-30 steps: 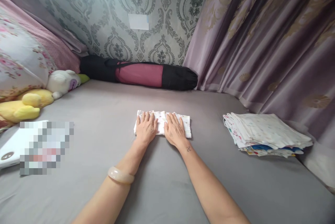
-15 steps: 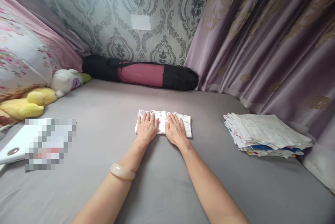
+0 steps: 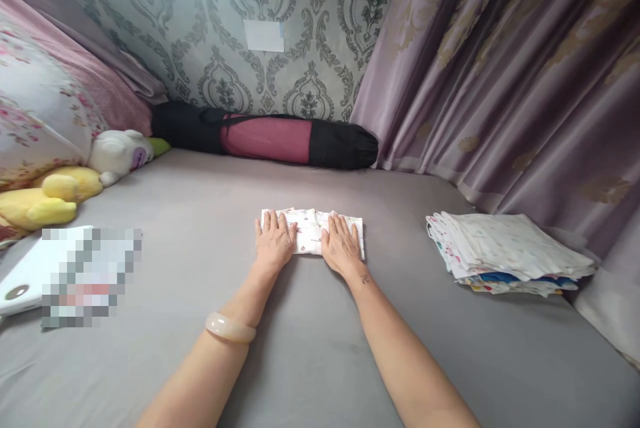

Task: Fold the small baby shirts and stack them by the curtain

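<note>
A folded white cloth with a small print (image 3: pixel 307 235) lies flat on the grey bed sheet (image 3: pixel 310 348), in the middle of the view. My left hand (image 3: pixel 275 239) rests palm down on its left end, fingers stretched out. On the right end lies my right hand (image 3: pixel 342 245), also flat with the fingers extended. Both palms hide parts of the cloth, and its printed middle shows between them. A pale bangle (image 3: pixel 231 328) circles my left forearm.
A stack of folded cloths (image 3: pixel 510 248) lies to the right, near the purple curtain (image 3: pixel 450 81). At the back lies a long black and maroon bag (image 3: pixel 265 138). Plush toys (image 3: pixel 120 155) and a white device (image 3: pixel 45 268) beside a blurred-out item are on the left.
My hands have slid apart towards the two ends of the cloth, baring more of its middle. The view has shifted slightly.
</note>
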Available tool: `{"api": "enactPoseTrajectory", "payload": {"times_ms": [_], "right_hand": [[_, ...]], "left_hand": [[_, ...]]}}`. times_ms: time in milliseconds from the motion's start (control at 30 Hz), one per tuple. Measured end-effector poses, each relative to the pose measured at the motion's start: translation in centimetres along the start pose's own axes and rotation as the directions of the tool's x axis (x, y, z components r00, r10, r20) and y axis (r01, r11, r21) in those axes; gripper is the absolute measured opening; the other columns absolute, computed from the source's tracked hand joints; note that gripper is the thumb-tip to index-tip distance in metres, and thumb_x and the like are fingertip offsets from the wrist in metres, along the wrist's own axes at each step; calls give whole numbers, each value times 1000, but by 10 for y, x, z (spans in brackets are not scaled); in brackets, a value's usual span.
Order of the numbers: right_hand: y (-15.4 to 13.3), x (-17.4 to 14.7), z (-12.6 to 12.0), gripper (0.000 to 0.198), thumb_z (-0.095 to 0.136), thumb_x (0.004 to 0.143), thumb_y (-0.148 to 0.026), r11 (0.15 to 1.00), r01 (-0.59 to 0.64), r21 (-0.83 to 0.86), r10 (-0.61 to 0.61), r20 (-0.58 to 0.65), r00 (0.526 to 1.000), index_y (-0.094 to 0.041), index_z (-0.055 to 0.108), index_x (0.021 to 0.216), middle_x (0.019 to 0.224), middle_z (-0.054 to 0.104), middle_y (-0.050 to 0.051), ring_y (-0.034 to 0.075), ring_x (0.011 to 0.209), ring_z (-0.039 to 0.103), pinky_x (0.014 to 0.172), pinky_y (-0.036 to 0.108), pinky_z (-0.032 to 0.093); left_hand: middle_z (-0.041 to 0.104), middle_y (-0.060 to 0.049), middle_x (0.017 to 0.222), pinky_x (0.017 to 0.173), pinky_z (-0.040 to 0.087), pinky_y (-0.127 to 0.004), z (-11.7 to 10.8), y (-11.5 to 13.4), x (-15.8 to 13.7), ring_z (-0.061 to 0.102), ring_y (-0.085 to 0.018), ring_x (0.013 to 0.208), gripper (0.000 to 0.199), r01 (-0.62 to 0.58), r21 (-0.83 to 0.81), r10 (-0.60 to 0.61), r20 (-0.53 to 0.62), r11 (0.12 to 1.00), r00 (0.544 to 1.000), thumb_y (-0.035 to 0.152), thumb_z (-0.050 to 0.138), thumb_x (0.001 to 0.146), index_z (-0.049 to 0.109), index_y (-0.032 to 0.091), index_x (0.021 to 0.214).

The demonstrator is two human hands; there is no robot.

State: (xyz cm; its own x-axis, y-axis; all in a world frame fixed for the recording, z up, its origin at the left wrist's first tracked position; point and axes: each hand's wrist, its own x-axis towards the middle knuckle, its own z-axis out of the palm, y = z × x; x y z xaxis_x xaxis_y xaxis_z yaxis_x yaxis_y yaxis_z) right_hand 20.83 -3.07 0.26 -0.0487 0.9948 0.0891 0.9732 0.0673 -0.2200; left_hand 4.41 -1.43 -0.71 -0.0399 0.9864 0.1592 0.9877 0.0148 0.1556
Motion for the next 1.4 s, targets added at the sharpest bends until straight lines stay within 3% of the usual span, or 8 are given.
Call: {"api": "enactPoseTrajectory", "payload": {"times_ms": [300, 500, 833, 1100, 1333, 1400], "right_hand": [[0, 0, -4, 58, 22, 101, -34, 1000, -15, 10, 15, 2, 1000, -8, 32, 152, 159, 27, 10, 23, 148, 20, 120, 45, 7], [9, 1, -8, 59, 23, 101, -35, 989, -135, -61, 128, -101, 987, -3, 34, 150, 158, 29, 15, 28, 148, 21, 120, 50, 6], [18, 2, -7, 62, 23, 101, -37, 973, -217, -74, 219, 22, 975, -1, 30, 151, 160, 23, 16, 28, 148, 19, 119, 46, 11], [19, 3, -8, 62, 23, 100, -36, 974, -222, -44, 223, 30, 974, -1, 30, 151, 160, 22, 15, 28, 148, 19, 120, 46, 12], [32, 8, -9, 63, 21, 100, -35, 946, -322, -49, 320, -43, 947, -1, 26, 152, 160, 21, 17, 28, 149, 17, 119, 48, 13], [35, 8, -8, 63, 20, 100, -35, 941, -335, -40, 334, -27, 942, -1, 26, 152, 160, 22, 17, 28, 149, 17, 119, 49, 13]], "left_hand": [[40, -21, 152, 117, 21, -57, -1, -1, -1, 31, -33, 144, 59, -4, -15, 3, -34, 1000, 999, 41, 25, 100, 47, 6, 142], [45, -20, 149, 120, 15, -54, -5, -3, -3, 30, -32, 145, 58, -7, -18, 3, -201, 1000, 980, 38, 23, 100, 52, 5, 138], [34, -22, 154, 120, 20, -50, -1, -10, 3, 29, -32, 145, 67, 58, -25, -57, 24, 998, 998, 43, 26, 98, 38, -2, 146], [36, -22, 153, 119, 23, -51, 0, -13, 4, 31, -32, 144, 66, 62, -42, -61, 15, 997, 998, 43, 26, 98, 39, -1, 146], [37, -17, 154, 120, 20, -50, -4, -17, 3, 26, -32, 146, 62, 77, -75, -87, -134, 994, 987, 38, 21, 99, 43, 3, 145], [36, -16, 155, 120, 19, -50, -4, -18, 4, 25, -32, 147, 61, 80, -77, -87, -99, 994, 991, 38, 22, 99, 42, 5, 147]]}}
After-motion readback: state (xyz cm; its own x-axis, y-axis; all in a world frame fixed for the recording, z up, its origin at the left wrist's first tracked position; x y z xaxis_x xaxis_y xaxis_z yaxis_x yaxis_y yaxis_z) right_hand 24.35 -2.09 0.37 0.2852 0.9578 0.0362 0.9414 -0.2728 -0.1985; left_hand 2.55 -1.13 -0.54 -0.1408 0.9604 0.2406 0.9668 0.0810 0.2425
